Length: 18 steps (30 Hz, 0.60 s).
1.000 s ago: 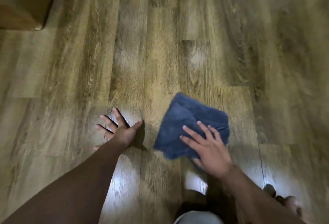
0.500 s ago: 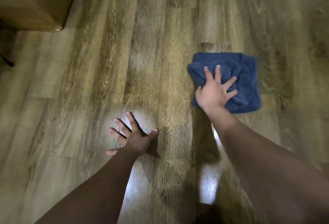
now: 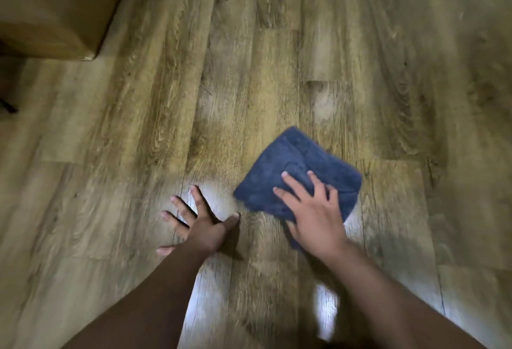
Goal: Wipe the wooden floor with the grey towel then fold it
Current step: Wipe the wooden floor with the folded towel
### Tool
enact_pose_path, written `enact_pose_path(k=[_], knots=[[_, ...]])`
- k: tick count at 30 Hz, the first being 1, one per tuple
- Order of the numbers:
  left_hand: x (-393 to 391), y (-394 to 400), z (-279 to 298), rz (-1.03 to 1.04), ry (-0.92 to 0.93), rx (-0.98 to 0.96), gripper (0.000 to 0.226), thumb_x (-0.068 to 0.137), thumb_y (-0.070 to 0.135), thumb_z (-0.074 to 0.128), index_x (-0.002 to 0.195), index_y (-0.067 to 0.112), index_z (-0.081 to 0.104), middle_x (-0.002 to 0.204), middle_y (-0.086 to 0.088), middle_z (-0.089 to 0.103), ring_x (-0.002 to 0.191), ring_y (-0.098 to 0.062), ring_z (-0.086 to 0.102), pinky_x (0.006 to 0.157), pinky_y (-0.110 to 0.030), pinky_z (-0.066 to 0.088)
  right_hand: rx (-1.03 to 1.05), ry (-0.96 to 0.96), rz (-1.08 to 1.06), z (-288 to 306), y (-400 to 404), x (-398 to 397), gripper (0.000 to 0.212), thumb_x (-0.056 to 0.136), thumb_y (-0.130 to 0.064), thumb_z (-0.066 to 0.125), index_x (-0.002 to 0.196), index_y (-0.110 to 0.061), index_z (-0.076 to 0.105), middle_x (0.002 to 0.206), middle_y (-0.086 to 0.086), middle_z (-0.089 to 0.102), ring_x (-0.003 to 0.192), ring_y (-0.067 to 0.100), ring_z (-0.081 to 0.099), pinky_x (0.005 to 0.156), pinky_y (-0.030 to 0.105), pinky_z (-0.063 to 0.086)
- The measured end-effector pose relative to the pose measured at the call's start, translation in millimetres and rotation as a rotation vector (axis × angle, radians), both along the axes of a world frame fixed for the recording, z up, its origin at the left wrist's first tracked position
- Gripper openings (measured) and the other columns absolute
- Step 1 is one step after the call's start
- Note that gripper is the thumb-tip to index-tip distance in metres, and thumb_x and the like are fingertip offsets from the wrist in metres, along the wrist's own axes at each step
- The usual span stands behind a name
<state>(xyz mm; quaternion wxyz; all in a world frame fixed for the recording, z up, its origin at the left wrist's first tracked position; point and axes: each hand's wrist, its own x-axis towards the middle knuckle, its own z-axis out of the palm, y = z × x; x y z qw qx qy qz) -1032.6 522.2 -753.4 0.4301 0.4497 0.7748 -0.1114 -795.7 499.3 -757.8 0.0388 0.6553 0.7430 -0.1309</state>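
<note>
Both hands are lying flat: right hand (image 3: 315,218) pressing folded grey towel (image 3: 299,171), one corner pointing away; left hand (image 3: 202,224) splaying on wooden floor (image 3: 249,71).

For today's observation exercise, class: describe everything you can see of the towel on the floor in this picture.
The towel looks dark blue-grey, of soft, fuzzy terry-like cloth. It is folded into a rough square with layered edges showing, and lies flat on the wooden floor, turned so one corner points away from the person. The right hand presses on its near part with fingers spread and straight, covering that edge. The left hand rests on the floor beside it, not touching it. Its outline is slightly blurred.
</note>
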Motion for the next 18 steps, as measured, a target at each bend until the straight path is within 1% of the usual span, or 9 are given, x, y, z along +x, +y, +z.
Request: enact_pose_path(k=[3,5,8,11,13,15,17,18], knots=[[-0.8,-0.4,-1.5,-0.005,-0.004,0.009,0.115,0.065,0.092,0.053,0.116,0.069,-0.047,0.115,0.022,-0.07,0.135,-0.026,-0.052,0.094,-0.085,-0.011,0.006,-0.042,-0.15,-2.3,43.3,22.0,0.06,0.091,-0.044,0.058,0.147,-0.043,0.039,0.164,-0.015,0.024,0.146,0.037,0.024,0.107,0.059,0.03],[-0.7,-0.4,-1.3,-0.005,-0.001,0.007,0.115,0.064,0.093,0.053,0.118,0.068,-0.046,0.116,0.022,-0.07,0.134,-0.026,-0.052,0.094,-0.085,-0.011,0.017,-0.055,-0.254,-2.4,76.7,37.6,0.06,0.092,-0.041,0.057,0.148,-0.042,0.036,0.164,-0.014,0.022,0.146,0.038,0.022,0.107,0.06,0.03],[-1.2,-0.4,-1.9,-0.008,-0.014,0.002,0.116,0.065,0.092,0.054,0.122,0.067,-0.045,0.119,0.021,-0.069,0.133,-0.025,-0.053,0.094,-0.085,-0.011,-0.024,0.01,-0.4,3.3,122.9,52.0,0.059,0.093,-0.033,0.057,0.147,-0.039,0.036,0.164,-0.013,0.019,0.146,0.041,0.018,0.11,0.065,0.024],[0.5,0.5,1.4,-0.006,-0.015,-0.002,0.116,0.068,0.09,0.054,0.122,0.066,-0.045,0.121,0.019,-0.068,0.133,-0.025,-0.053,0.094,-0.085,-0.012,-0.057,0.051,-0.483,7.6,134.6,37.5,0.061,0.091,-0.027,0.058,0.147,-0.036,0.037,0.165,-0.012,0.017,0.145,0.044,0.016,0.111,0.067,0.02],[2.0,1.2,2.5,0.001,-0.017,-0.009,0.116,0.069,0.089,0.054,0.122,0.065,-0.046,0.121,0.019,-0.068,0.134,-0.025,-0.052,0.095,-0.084,-0.012,-0.042,0.036,-0.428,11.1,116.9,15.4,0.066,0.089,-0.028,0.061,0.149,-0.037,0.035,0.166,-0.012,0.014,0.147,0.045,0.014,0.11,0.065,0.023],[3.5,0.4,4.2,0.006,-0.006,-0.013,0.116,0.07,0.087,0.055,0.121,0.065,-0.046,0.124,0.018,-0.066,0.134,-0.024,-0.052,0.096,-0.083,-0.012,-0.015,0.031,-0.286,11.4,79.2,-9.9,0.068,0.087,-0.031,0.064,0.15,-0.037,0.037,0.166,-0.01,0.018,0.147,0.046,0.016,0.106,0.062,0.028],[5.3,0.5,4.8,0.017,0.007,-0.015,0.116,0.072,0.084,0.057,0.122,0.065,-0.045,0.13,0.016,-0.063,0.135,-0.023,-0.052,0.097,-0.083,-0.012,-0.014,0.044,-0.099,11.2,32.4,-31.4,0.071,0.08,-0.034,0.075,0.145,-0.036,0.048,0.163,-0.007,0.03,0.144,0.048,0.028,0.103,0.062,0.034],[6.5,0.7,4.2,0.023,0.022,-0.019,0.115,0.075,0.08,0.059,0.125,0.065,-0.044,0.134,0.015,-0.062,0.136,-0.024,-0.051,0.098,-0.083,-0.01,-0.041,0.052,0.007,10.6,10.8,-38.6,0.075,0.072,-0.036,0.081,0.142,-0.035,0.053,0.16,-0.005,0.037,0.141,0.048,0.035,0.1,0.064,0.038]])
